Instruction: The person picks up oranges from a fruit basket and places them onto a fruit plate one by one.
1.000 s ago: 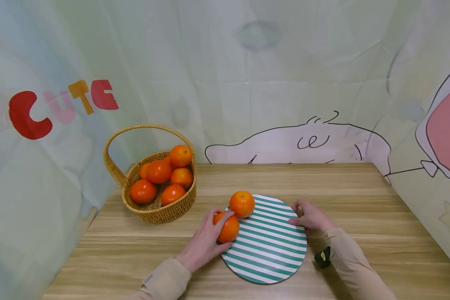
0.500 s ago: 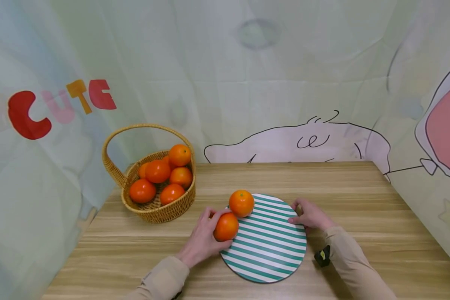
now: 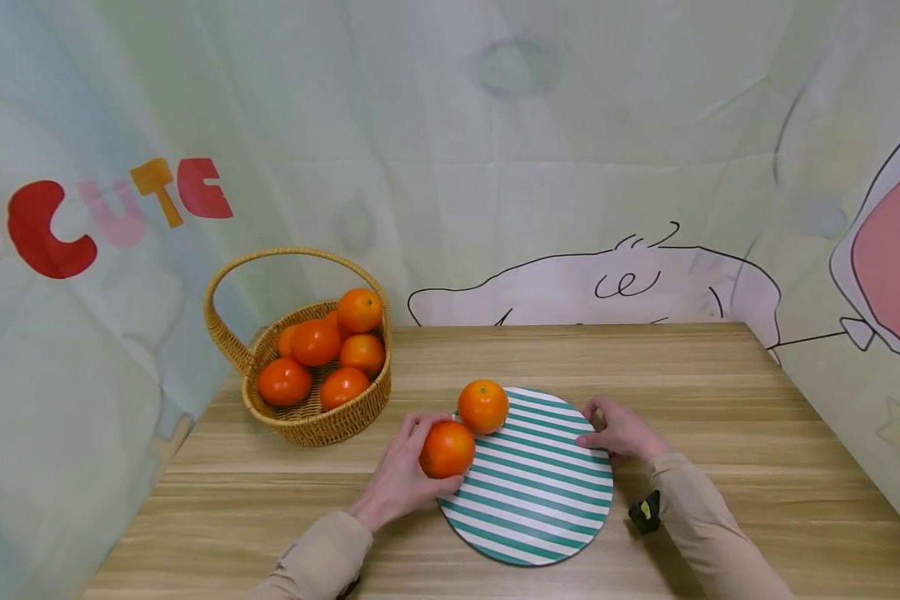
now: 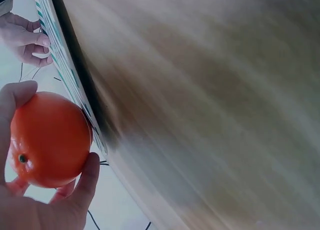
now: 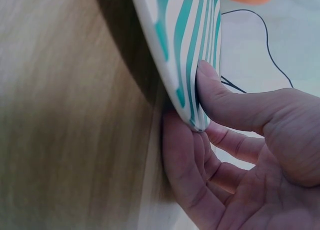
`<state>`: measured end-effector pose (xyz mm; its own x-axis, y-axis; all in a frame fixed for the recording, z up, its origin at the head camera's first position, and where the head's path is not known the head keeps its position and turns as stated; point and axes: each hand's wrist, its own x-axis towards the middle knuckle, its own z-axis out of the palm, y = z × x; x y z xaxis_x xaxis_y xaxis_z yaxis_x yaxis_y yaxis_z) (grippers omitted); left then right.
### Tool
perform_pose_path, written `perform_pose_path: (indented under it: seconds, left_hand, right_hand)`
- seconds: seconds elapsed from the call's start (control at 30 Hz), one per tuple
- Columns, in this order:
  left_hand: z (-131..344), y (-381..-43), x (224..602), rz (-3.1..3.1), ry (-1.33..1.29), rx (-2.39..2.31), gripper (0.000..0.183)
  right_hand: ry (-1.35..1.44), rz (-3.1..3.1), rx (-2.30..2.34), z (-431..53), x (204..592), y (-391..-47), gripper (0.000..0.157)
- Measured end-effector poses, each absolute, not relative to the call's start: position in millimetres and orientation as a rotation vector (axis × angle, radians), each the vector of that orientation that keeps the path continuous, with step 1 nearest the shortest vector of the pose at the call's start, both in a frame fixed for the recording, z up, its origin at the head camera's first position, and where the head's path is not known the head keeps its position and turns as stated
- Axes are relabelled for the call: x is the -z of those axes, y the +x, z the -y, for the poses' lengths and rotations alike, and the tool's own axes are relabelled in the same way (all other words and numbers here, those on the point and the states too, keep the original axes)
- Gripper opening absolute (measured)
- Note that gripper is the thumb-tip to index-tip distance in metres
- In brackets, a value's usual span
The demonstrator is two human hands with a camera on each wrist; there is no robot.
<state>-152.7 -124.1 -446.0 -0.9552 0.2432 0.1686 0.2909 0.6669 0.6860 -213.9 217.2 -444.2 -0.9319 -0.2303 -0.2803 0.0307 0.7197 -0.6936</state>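
Observation:
My left hand point(image 3: 399, 473) grips an orange point(image 3: 447, 450) at the left edge of a round green-and-white striped board point(image 3: 540, 492). In the left wrist view, thumb and fingers curl around the orange point(image 4: 52, 140), whose small stem mark shows. A second orange point(image 3: 483, 407) rests on the board's upper left edge, close beside the first. At the board's right edge, my right hand point(image 3: 621, 430) pinches the rim. The right wrist view shows the thumb on top of the striped board point(image 5: 187, 49) and fingers point(image 5: 182, 155) under its edge.
A wicker basket point(image 3: 337, 427) with a tall handle stands at the back left of the wooden table point(image 3: 682, 367), holding several oranges point(image 3: 317, 342). Printed cloth point(image 3: 450, 150) hangs behind the table and along both sides.
The gripped orange has turned in my left hand and shifted slightly left and away from me, the hand with it. My right hand, the board and the second orange stay in place.

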Motion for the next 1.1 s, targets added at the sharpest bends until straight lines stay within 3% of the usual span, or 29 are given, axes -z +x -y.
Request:
perform_pose_path:
  seconds: [1.1]
  left_hand:
    - [116.3,-156.8,446.3,2.922,-0.407,1.216,0.08]
  right_hand:
    - [-0.165,-2.573,1.068,-218.2,445.8,-212.4,0.033]
